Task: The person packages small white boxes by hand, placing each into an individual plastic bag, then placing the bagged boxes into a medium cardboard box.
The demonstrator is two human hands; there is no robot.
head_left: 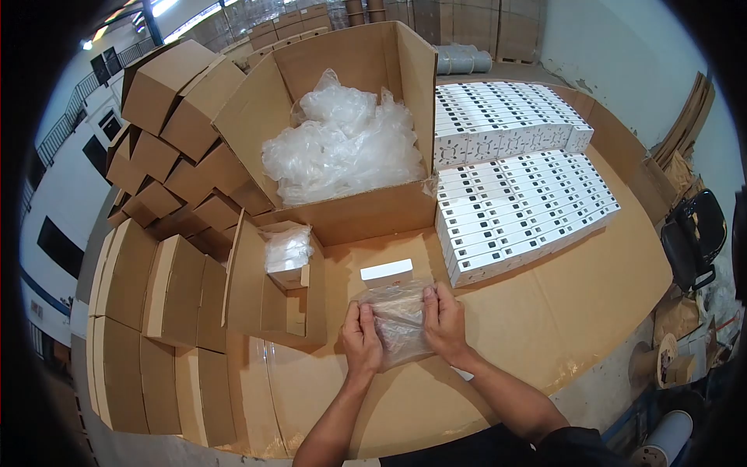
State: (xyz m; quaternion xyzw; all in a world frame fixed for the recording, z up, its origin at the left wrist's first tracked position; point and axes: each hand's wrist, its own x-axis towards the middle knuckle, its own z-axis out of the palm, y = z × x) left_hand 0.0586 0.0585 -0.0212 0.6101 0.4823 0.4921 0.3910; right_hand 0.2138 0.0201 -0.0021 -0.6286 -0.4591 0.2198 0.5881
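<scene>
A clear plastic bag [403, 323] is stretched between my two hands above the cardboard-covered table. My left hand [362, 336] grips its left edge, fingers closed. On the right edge, my right hand [446, 321] pinches the plastic with thumb and fingers. Whether anything lies inside the bag I cannot tell. Just beyond the bag sits a small white box [387, 271]. To the left, an open cardboard box [264, 307] holds wrapped clear packets [289, 251].
Behind, a large open carton [373, 216] holds crumpled clear plastic [342, 144]. Rows of white boxes [529, 210] stand at the right. Brown cartons [123, 327] are stacked at the left. A black chair [695, 233] is at the far right.
</scene>
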